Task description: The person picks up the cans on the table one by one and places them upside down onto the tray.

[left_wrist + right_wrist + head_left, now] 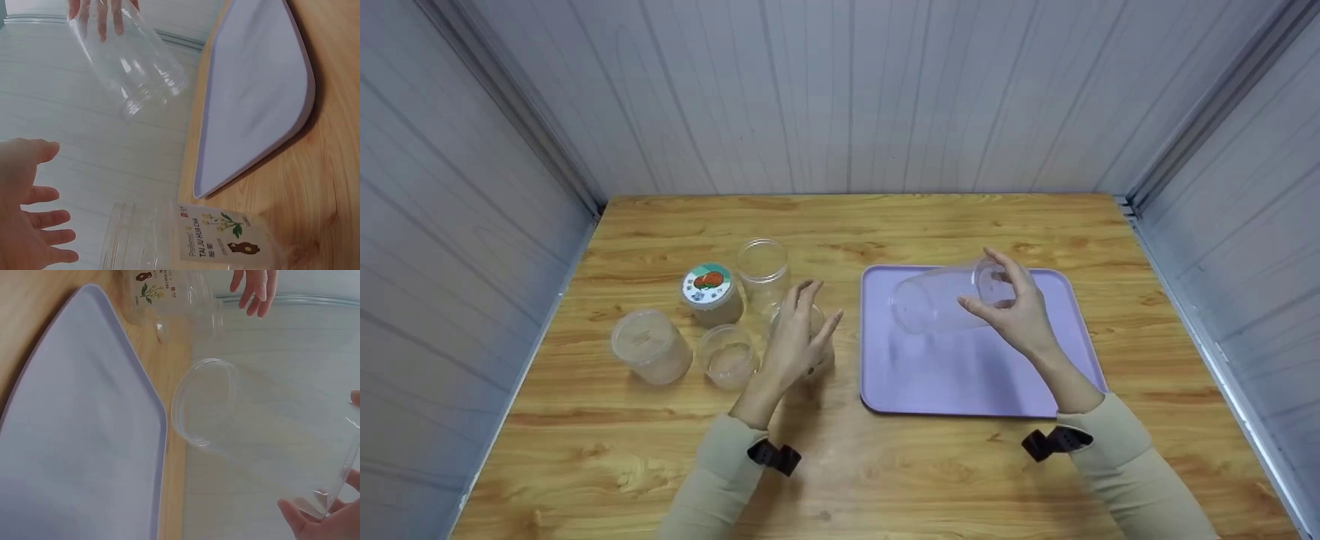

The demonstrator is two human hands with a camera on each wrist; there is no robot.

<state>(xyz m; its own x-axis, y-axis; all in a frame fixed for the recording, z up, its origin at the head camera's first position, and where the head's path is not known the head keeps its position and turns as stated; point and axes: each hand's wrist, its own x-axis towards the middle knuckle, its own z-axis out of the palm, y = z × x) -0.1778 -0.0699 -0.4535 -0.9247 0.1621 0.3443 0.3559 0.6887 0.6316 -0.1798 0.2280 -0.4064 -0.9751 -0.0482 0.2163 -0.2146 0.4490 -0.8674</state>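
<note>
As pale walls (810, 97) edge a wood-grained table (900, 480), fingers (1012, 270) hold a jar (934, 301).

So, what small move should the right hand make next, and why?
Probably lower the clear cylindrical plastic jar onto the light-purple rectangular tray: the right hand holds it tilted above that tray, not yet touching.

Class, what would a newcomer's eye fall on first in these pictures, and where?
Probably the lilac tray, on the wooden table. Over it, the right hand holds a tilted clear jar. Left of the tray in the head view, a jar with a green-and-white lid stands out among other containers.
</note>
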